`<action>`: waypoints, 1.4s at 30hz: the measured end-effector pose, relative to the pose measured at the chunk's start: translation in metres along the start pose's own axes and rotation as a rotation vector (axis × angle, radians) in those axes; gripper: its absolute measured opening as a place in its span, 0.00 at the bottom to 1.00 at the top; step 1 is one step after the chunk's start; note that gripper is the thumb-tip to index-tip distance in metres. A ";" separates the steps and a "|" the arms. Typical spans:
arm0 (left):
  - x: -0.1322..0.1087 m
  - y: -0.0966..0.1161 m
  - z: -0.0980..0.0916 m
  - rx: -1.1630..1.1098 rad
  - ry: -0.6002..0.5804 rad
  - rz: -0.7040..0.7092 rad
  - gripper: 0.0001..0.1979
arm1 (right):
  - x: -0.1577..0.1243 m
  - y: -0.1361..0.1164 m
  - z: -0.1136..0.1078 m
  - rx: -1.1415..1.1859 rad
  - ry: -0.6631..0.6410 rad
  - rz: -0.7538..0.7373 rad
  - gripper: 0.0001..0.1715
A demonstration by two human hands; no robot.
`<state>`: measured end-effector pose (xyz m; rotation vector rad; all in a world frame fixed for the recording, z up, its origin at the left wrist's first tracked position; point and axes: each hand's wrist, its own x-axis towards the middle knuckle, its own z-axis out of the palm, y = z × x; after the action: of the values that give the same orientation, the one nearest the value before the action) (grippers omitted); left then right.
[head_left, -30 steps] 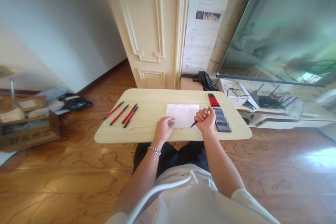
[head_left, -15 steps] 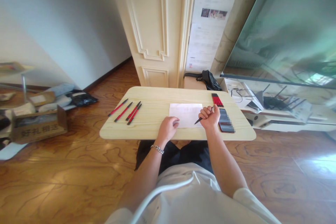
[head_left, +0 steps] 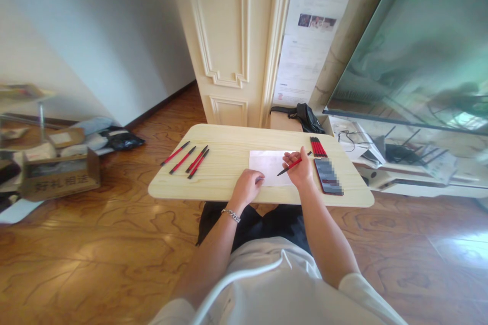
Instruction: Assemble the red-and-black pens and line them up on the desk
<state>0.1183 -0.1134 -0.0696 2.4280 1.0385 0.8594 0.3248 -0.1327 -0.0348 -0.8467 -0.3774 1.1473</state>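
Note:
My right hand (head_left: 299, 168) is turned palm up above the right part of a white sheet of paper (head_left: 263, 162), its thumb closed over a red and black pen (head_left: 293, 164). The pen's dark tip points down and left over the paper. At the sheet's lower left corner rests my left hand (head_left: 246, 185), fingers curled and thumb tucked near them; whatever lies between them is hidden. Several red pens (head_left: 186, 158) with black ends lie slanted on the left of the table. A tight row of more red pens (head_left: 318, 147) is at the right.
A dark phone (head_left: 328, 176) lies right of my right hand on the pale wooden table (head_left: 224, 137). Behind the table is a black bag (head_left: 305, 117). A cardboard box (head_left: 61, 177) and packages occupy the floor at left; a white cabinet (head_left: 419, 183) with cables stands at right.
My right hand has rolled palm up, and the pen in it now shows its red barrel. My left hand stays at the paper's corner. The view has shifted slightly.

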 end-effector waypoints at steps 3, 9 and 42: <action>0.000 0.001 -0.001 0.001 -0.004 -0.007 0.07 | 0.001 0.011 0.001 -0.267 0.115 -0.057 0.35; 0.001 0.003 -0.002 -0.016 -0.004 -0.021 0.07 | -0.004 0.028 -0.003 -0.407 -0.025 0.041 0.27; 0.001 0.006 -0.003 -0.010 -0.017 -0.042 0.08 | -0.020 0.044 -0.002 -1.089 -0.013 -0.393 0.06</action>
<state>0.1201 -0.1168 -0.0638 2.3930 1.0724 0.8263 0.2900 -0.1449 -0.0665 -1.6060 -1.1748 0.5144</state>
